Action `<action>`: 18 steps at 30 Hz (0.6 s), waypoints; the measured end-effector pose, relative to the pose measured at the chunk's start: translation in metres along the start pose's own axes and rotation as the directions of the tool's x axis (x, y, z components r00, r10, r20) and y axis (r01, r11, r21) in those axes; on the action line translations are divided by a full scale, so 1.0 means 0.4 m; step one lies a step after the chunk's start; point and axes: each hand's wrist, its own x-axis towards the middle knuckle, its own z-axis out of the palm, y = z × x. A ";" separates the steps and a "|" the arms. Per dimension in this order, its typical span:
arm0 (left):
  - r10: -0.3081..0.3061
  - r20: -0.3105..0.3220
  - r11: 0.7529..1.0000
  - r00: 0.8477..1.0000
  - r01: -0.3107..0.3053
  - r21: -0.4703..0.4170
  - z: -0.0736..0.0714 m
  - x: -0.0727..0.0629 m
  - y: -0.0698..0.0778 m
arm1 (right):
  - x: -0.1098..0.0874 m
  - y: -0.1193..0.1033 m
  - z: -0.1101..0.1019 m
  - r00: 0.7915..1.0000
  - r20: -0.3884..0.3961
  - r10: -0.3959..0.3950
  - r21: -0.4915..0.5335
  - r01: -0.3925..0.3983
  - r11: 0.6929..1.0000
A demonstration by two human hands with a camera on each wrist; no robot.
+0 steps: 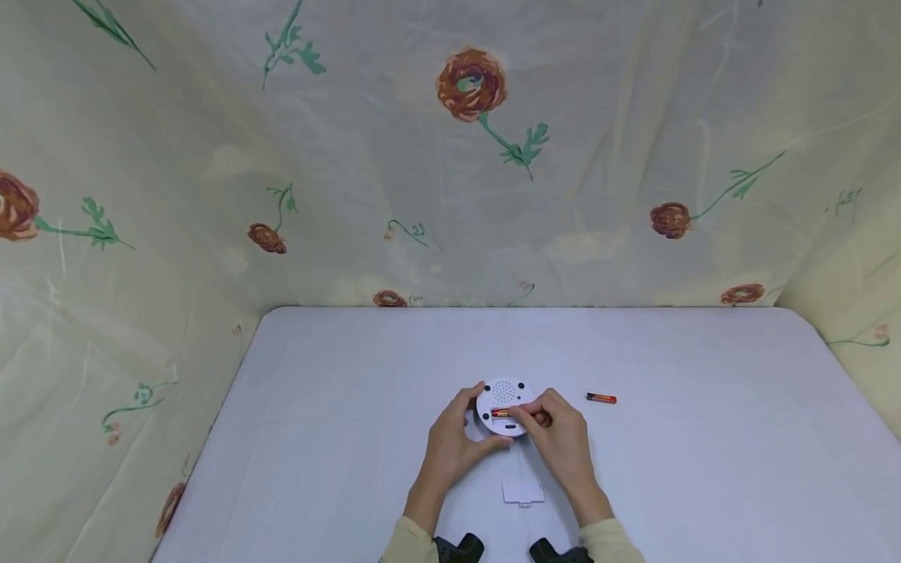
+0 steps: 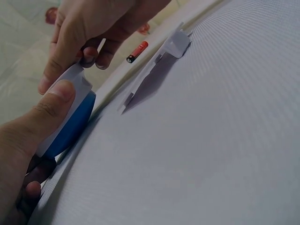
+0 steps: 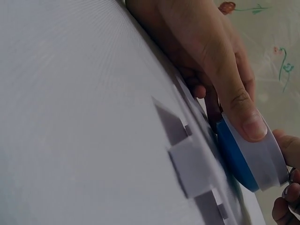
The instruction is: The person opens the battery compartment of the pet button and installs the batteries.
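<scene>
Near the middle of the white surface [image 1: 338,391], here's the round white-and-blue plastic device [image 1: 504,403], its dotted grille [image 1: 503,389] facing up! The left hand [image 1: 452,446] steadies it from eight o'clock, thumb and fingers spread around the rim; the right hand [image 1: 558,434], in from four o'clock, appears to pinch one end of a slim red-and-black cylindrical battery [image 1: 500,412] against that upturned face. Progress check: the flat white rectangular plastic cover [image 1: 523,493] is off, lying at six o'clock; this battery looks partly seated, fingers hiding its far end. Left to do, I'd judge: the loose red-and-black cylindrical battery [image 1: 601,398] at three o'clock, then the cover.
</scene>
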 end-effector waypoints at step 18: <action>0.012 0.002 1.000 1.000 -0.012 -0.028 0.001 -0.001 0.000 | -0.001 -0.017 -0.004 0.996 0.024 0.084 -0.054 -0.083 0.995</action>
